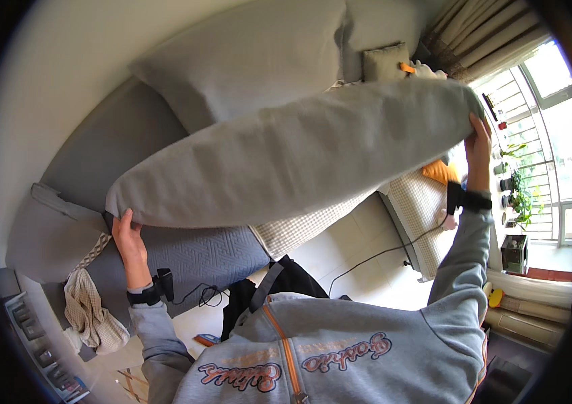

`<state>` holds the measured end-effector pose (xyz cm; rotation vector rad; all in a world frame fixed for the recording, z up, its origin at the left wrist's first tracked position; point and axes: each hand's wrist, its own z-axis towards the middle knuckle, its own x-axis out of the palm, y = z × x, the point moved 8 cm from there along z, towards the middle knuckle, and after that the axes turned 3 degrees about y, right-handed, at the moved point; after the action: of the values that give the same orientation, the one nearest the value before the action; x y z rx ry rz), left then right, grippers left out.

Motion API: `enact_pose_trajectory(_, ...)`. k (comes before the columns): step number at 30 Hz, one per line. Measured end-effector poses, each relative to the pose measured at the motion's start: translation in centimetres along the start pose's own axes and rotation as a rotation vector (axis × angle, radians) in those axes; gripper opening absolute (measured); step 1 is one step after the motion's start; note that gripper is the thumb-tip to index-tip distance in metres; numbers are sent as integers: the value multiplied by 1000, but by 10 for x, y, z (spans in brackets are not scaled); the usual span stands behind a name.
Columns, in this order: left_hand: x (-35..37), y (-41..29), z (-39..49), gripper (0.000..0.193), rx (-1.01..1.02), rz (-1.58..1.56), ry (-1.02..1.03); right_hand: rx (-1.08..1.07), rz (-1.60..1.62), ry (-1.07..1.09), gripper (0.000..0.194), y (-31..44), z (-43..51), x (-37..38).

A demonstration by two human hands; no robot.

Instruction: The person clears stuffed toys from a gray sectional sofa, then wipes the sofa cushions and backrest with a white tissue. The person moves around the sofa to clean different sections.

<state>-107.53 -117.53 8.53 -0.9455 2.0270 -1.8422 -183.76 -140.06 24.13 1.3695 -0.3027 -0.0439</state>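
A long grey sofa cushion [286, 156] is held up in front of me, tilted so its right end is higher in view. My left hand [129, 242] grips its lower left corner, the thumb and a finger showing at the edge. At the far right end, my right hand [477, 146] grips the other corner, with part of the fingers hidden behind the fabric. Beneath the cushion lies the sofa seat, partly under a blue-grey quilted cover [205, 255] and a beige checked cloth [311, 224].
Large grey back cushions [255, 55] lean along the wall. A small beige pillow [384, 60] rests in the far corner. The sofa arm [58, 237] has a checked cloth [91, 313] hanging from it. A cable [366, 257] runs over the tiled floor. Plants [518, 197] line the window.
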Motion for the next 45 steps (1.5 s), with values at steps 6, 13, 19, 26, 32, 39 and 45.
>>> enact_pose_trajectory(6,56,13,16,40,73,-70,57,-175,24,98,31,6,90,18)
enact_pose_trajectory(13,63,53,6,44,1,8,111,70,-150,154,31,-91,160,56)
enact_pose_trajectory(19,124,58,33,58,20,-36,294,-38,-432,135,47,-133,196,51)
enact_pose_trajectory(26,217,50,72,70,63,226,353,71,-675,74,78,-207,157,96)
enact_pose_trajectory(32,282,55,81,72,206,236,594,116,-609,473,86,-268,75,225)
enact_pose_trajectory(39,241,98,113,73,212,966,626,214,-593,706,101,-336,25,328)
enact_pose_trajectory(45,147,124,40,62,60,629,518,660,-569,690,101,-382,1,347)
